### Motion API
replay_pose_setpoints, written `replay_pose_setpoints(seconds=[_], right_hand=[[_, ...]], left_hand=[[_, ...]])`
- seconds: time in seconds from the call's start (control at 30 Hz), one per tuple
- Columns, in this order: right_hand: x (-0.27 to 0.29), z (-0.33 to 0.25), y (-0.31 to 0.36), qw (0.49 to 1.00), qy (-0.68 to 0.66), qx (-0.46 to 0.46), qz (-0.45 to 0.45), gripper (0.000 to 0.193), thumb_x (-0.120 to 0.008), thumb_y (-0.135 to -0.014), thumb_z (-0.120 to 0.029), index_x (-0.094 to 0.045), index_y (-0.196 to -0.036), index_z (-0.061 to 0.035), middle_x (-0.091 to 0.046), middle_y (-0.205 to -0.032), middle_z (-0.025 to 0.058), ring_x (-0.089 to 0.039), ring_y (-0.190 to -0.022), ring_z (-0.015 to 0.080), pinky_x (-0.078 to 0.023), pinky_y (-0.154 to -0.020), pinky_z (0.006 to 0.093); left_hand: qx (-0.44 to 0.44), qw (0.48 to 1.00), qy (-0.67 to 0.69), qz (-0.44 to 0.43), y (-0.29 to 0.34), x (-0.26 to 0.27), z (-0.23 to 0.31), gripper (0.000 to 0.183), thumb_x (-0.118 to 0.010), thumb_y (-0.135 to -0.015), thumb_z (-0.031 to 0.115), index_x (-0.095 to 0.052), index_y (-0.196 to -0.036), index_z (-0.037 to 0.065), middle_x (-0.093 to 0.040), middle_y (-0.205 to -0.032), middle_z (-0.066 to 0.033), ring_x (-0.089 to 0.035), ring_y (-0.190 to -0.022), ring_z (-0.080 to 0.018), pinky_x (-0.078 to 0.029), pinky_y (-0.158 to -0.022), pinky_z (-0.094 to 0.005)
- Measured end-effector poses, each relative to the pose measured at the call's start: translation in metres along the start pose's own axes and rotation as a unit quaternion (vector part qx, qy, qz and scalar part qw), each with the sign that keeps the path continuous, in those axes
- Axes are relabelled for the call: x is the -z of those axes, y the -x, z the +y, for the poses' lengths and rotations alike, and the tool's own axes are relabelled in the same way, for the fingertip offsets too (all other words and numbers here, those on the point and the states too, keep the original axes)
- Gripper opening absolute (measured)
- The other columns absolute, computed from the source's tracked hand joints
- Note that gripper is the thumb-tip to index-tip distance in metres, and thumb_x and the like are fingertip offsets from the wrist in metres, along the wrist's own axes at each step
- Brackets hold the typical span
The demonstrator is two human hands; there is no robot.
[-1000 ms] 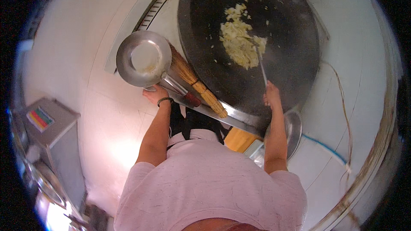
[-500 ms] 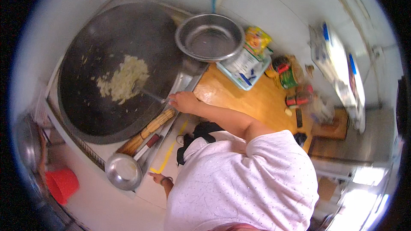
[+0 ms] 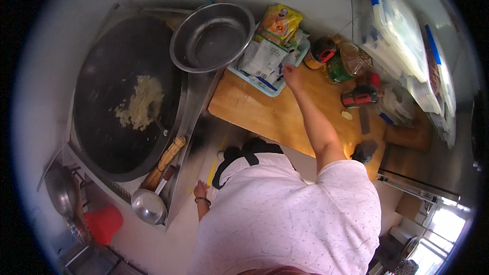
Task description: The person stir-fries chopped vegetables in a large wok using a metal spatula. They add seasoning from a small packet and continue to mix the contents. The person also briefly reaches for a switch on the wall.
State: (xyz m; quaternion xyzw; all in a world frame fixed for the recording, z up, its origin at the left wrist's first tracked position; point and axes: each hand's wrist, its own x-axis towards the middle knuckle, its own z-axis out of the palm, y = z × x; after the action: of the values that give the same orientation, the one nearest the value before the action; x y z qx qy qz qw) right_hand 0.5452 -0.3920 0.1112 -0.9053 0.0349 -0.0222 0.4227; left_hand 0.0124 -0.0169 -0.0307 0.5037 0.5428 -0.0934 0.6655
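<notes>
**Right hand at the packet tray, food in the wok**

Observed by head camera. The pale chopped food (image 3: 145, 97) lies in the dark wok (image 3: 99, 137); a metal utensil (image 3: 160, 126) leans there, no hand on it. My right hand (image 3: 290, 74) is at the near right edge of the blue tray (image 3: 268, 91); I judge the step to be reaching for something there. Whether its fingers grasp anything, I cannot tell. My left hand (image 3: 201, 190) hangs beside the stove edge; nothing shows in it, finger closure unclear. Next move, I judge, calls for a pinch on one item without dragging its neighbours.

Labels: yellow bag (image 3: 279, 22), printed with a food picture and lettering; white packet (image 3: 266, 58), print too small to read; dark bottle (image 3: 359, 95), red label, illegible.
</notes>
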Motion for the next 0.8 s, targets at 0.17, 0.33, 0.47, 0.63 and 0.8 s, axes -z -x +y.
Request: replay_pose_setpoints(seconds=[0.17,0.33,0.47,0.63,0.8], right_hand=[[0.002,0.013,0.003,0.974,0.070,0.091,-0.194,0.037,-0.064,-0.072,-0.036,-0.063,-0.091,-0.0041,-0.063,-0.074,0.0117,-0.062,-0.073,0.0266,-0.047,-0.063,0.0337],[-0.001,-0.020,0.031,0.939,0.248,0.171,-0.165,0.028,-0.055,-0.081,-0.033,-0.062,-0.089,-0.0072,-0.061,-0.077,0.0136,-0.059,-0.070,0.0324,-0.046,-0.061,0.0392],[0.039,-0.100,0.048,0.933,0.003,0.349,-0.085,0.019,-0.056,-0.082,-0.022,-0.060,-0.086,-0.0038,-0.060,-0.072,0.0158,-0.059,-0.065,0.0305,-0.045,-0.055,0.0383],[0.097,-0.205,0.064,0.894,-0.126,0.303,-0.304,0.016,-0.060,-0.079,-0.015,-0.058,-0.084,0.0003,-0.056,-0.064,0.0089,-0.051,-0.055,0.0118,-0.039,-0.051,0.0253],[0.057,-0.300,0.123,0.851,-0.226,0.249,-0.403,0.015,-0.059,-0.082,-0.015,-0.058,-0.080,0.0000,-0.052,-0.063,-0.0022,-0.045,-0.059,0.0029,-0.036,-0.052,0.0201]], left_hand=[[-0.131,0.986,-0.033,0.097,0.056,-0.093,0.060,0.031,-0.054,-0.085,0.033,-0.059,-0.077,0.004,-0.059,-0.067,-0.0036,-0.059,-0.059,-0.0119,-0.043,-0.049,-0.0219],[-0.200,0.964,-0.150,0.093,0.088,-0.105,0.061,0.024,-0.057,-0.084,0.026,-0.059,-0.082,0.002,-0.059,-0.070,-0.0056,-0.056,-0.062,-0.0101,-0.046,-0.060,-0.0223],[-0.277,0.908,-0.298,0.097,0.107,-0.104,0.093,0.025,-0.057,-0.083,0.025,-0.056,-0.085,0.000,-0.059,-0.076,-0.0074,-0.058,-0.073,-0.0145,-0.047,-0.069,-0.0259],[-0.419,0.864,-0.279,0.026,0.163,-0.180,0.239,0.060,-0.071,-0.070,0.035,-0.047,-0.115,0.004,-0.052,-0.109,-0.0139,-0.054,-0.099,-0.0259,-0.044,-0.083,-0.0334],[-0.516,0.847,-0.078,-0.098,0.190,-0.189,0.303,0.056,-0.071,-0.072,0.024,-0.044,-0.117,0.004,-0.054,-0.107,-0.0108,-0.055,-0.096,-0.0199,-0.045,-0.083,-0.0336]])
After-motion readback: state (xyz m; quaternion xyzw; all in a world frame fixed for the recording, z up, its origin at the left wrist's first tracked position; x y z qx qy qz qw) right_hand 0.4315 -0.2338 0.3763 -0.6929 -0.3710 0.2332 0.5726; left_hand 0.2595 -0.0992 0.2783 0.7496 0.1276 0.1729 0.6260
